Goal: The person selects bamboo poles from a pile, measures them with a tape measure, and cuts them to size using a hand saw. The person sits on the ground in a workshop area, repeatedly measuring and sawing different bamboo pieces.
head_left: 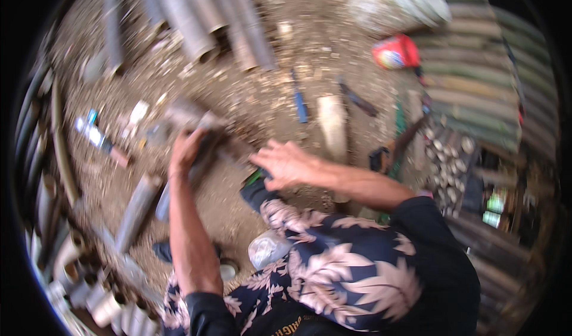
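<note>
Blurred by motion, my left hand [187,151] is closed around a short grey-brown bamboo piece [205,160] low over the ground. A thicker bamboo section [185,112] lies just beyond it, and another length [235,149] extends toward my other hand. My right hand [285,164] is stretched out flat with its fingers apart, close to that length's end. Whether its fingertips touch the bamboo cannot be made out. Under my right hand a dark shoe with green [255,187] shows beside my patterned trouser leg.
Long bamboo poles [190,20] lie at the far left. A blue-handled tool [300,105], a dark blade-like piece [358,100] and a pale split bamboo piece [332,121] lie ahead. A red container [396,52] and a white bucket [399,5] stand far right. Cut bamboo tubes [98,294] pile near left.
</note>
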### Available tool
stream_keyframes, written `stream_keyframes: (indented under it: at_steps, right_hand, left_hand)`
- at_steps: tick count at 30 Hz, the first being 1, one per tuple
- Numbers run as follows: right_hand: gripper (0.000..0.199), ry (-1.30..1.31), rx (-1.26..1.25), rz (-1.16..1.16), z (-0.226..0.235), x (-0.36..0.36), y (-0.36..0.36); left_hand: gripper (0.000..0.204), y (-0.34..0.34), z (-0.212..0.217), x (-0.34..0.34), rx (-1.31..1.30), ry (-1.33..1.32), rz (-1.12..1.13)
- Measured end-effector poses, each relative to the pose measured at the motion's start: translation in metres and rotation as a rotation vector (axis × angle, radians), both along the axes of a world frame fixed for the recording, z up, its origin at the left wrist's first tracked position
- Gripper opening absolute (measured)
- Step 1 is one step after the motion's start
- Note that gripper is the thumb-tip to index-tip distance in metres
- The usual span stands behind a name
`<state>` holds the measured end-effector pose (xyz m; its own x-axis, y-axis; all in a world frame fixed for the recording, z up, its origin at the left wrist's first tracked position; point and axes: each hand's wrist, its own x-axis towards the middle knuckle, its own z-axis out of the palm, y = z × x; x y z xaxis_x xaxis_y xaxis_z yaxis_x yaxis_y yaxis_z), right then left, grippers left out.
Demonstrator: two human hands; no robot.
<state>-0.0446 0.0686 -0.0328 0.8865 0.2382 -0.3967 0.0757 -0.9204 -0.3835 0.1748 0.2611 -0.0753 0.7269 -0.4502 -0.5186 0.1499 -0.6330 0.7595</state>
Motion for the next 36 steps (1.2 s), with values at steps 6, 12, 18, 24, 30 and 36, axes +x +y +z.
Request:
stream_keyframes:
  at_steps: [6, 12, 18, 24, 30, 36]
  right_hand:
    - [0.078, -0.218, -0.120, -0.521, -0.004, -0.082, -0.007]
    - [0.089, 0.001, -0.457, -1.886, -0.037, -0.227, -0.144]
    - [0.103, 0.091, -0.144, -1.769, -0.075, -0.273, -0.179]
    - [0.049, -1.067, -0.112, -1.811, 0.053, -0.289, -0.120]
    - [0.067, -1.073, 0.471, -1.335, 0.143, -0.255, 0.020]
    - [0.056, -0.680, 0.275, -0.916, 0.151, -0.215, 0.053]
  left_hand:
    - [0.051, 0.056, -0.059, 0.026, -0.400, -0.100, -0.325]
    - [0.044, 0.025, -0.027, 0.009, -0.110, 0.003, -0.138]
    - [0.044, 0.063, -0.050, 0.027, -0.264, -0.230, -0.351]
    - [0.042, 0.007, 0.005, -0.001, -0.054, 0.186, 0.095]
    - [0.038, 0.033, -0.048, 0.025, -0.049, -0.644, -0.627]
    - [0.031, 0.022, -0.053, 0.019, -0.138, -0.457, -0.490]
